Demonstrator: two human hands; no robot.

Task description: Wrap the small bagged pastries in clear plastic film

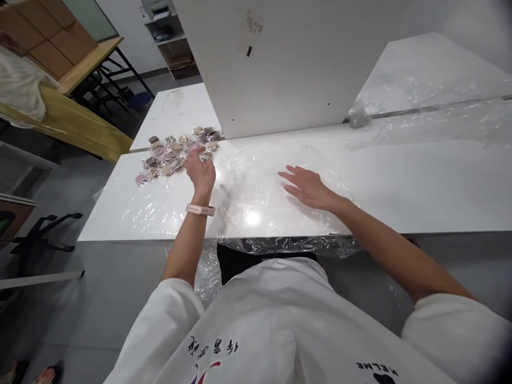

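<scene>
Pile of small clear-wrapped pink, brown, cream pieces (169, 156); left hand (201, 173) at pile's right side, grip unclear; right hand (307, 186) farther right, fingers spread wide; best pinch pieces lightly

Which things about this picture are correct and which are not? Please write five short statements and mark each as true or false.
1. The left hand is at the wrapped packets. True.
2. The right hand is closed around a packet. False: its fingers are spread apart, and no packet is in it.
3. The wristband is on the right wrist. False: it is on the left wrist.
4. Some clear plastic shows below the near edge of the white table. True.
5. The packets lie in one straight row. False: they lie in a loose cluster.
</scene>
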